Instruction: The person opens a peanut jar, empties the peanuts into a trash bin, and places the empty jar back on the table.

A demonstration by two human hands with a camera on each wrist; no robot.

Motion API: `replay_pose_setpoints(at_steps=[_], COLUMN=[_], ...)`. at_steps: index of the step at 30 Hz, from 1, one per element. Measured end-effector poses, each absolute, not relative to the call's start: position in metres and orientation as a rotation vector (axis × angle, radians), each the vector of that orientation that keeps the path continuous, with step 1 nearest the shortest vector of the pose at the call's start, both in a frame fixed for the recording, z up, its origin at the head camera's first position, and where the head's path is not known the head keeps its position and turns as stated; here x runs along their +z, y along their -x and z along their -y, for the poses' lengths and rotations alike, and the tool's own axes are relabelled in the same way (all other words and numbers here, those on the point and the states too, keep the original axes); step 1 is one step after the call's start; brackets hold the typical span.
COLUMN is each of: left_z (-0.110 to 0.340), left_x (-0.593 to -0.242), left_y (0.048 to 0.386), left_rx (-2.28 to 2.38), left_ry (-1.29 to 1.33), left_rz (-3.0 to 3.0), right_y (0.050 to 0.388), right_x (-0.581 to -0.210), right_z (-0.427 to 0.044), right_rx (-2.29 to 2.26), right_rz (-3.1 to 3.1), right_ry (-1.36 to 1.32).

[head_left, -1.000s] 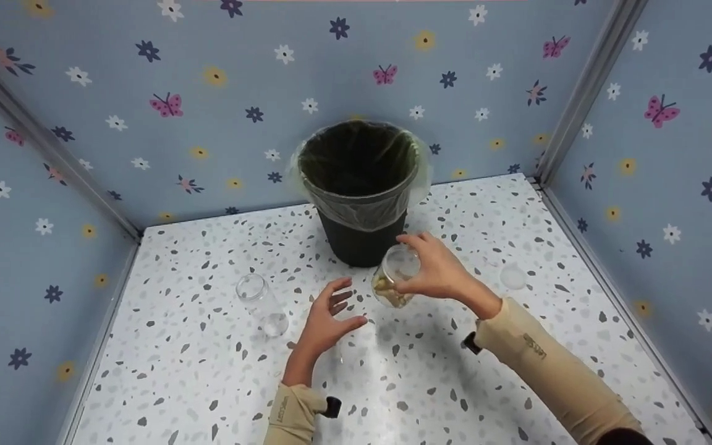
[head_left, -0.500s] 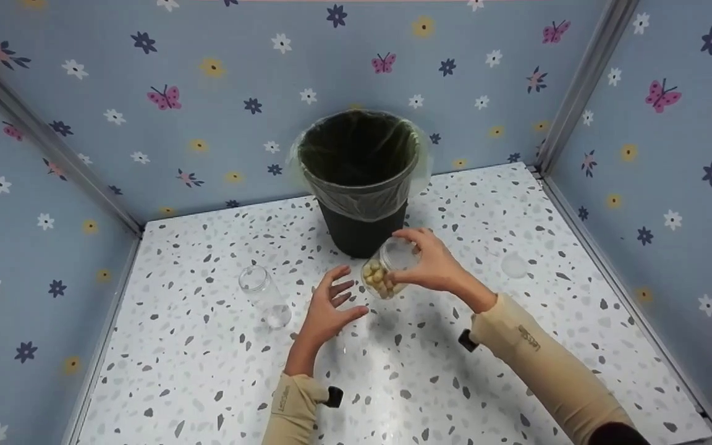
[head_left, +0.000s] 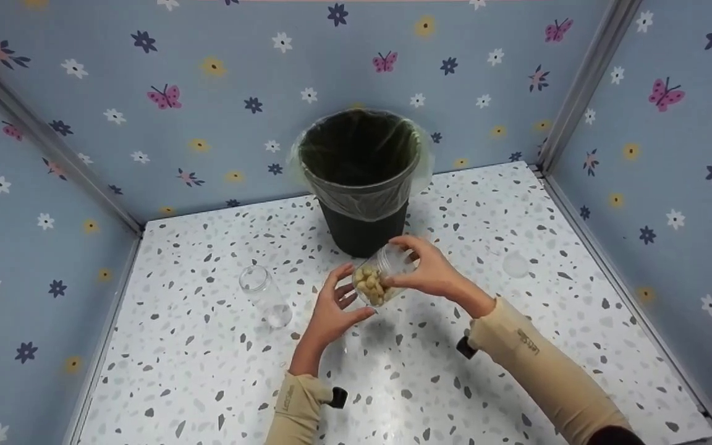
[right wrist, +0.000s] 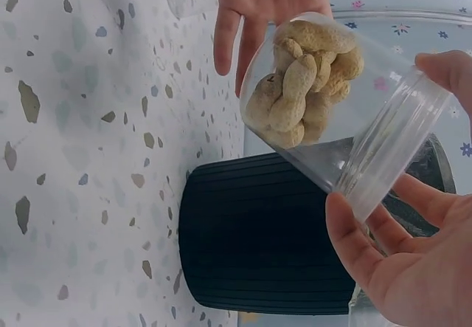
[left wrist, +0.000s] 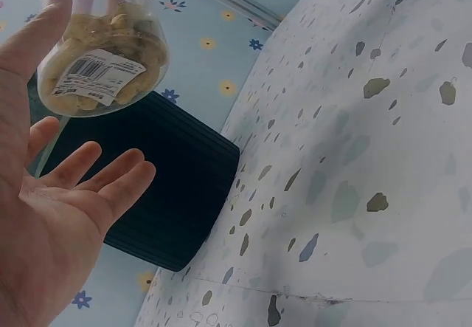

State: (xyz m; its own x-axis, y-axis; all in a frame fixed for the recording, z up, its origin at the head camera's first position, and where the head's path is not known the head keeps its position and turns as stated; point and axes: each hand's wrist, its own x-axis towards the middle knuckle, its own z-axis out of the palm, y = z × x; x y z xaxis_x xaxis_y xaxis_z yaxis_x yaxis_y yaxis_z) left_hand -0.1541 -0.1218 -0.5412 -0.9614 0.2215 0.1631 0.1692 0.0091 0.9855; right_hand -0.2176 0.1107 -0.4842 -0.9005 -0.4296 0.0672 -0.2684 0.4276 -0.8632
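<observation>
A clear jar (head_left: 368, 285) of unshelled peanuts (right wrist: 299, 83) is held in the air above the table, tilted with its base towards my left hand. My right hand (head_left: 433, 272) grips it round the ridged neck with thumb and fingers. The left hand (head_left: 333, 312) is spread beside the base, palm facing the jar. In the left wrist view its fingers (left wrist: 122, 187) are apart from the jar; whether the thumb touches cannot be told. A white barcode label (left wrist: 99, 77) shows on the jar's bottom.
A dark bin (head_left: 365, 232) with a clear liner stands at the back, just behind the jar. Left on the speckled table (head_left: 207, 371) is another clear jar (head_left: 266, 298), with no lid on it. At right lies a round translucent lid (head_left: 516, 264). Flowered panels (head_left: 220, 123) enclose the sides.
The jar has tipped further over and moved left, its base now close to my left hand. The peanuts have come more into sight. The left hand has shifted slightly right.
</observation>
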Motion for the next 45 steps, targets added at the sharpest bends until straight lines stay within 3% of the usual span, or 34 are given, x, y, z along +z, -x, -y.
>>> replay_pose_setpoints(at_steps=[28,37,45], left_z=[0.124,0.125,0.122], left_x=[-0.558,-0.56,-0.571], left_y=[0.153,0.152,0.156], left_rx=[2.408,2.411,2.394], left_ry=[-0.419,-0.414,-0.449], left_rz=[-1.937,-1.961,-1.961], right_y=[0.21,0.211,0.209], right_x=[-0.492,-0.483,-0.488], right_z=[-0.105,-0.098,-0.103], right_rx=[-1.502,-1.322,-1.365], right_rz=[-2.31,-2.373,-2.264], right_ry=[0.663,0.312,0.286])
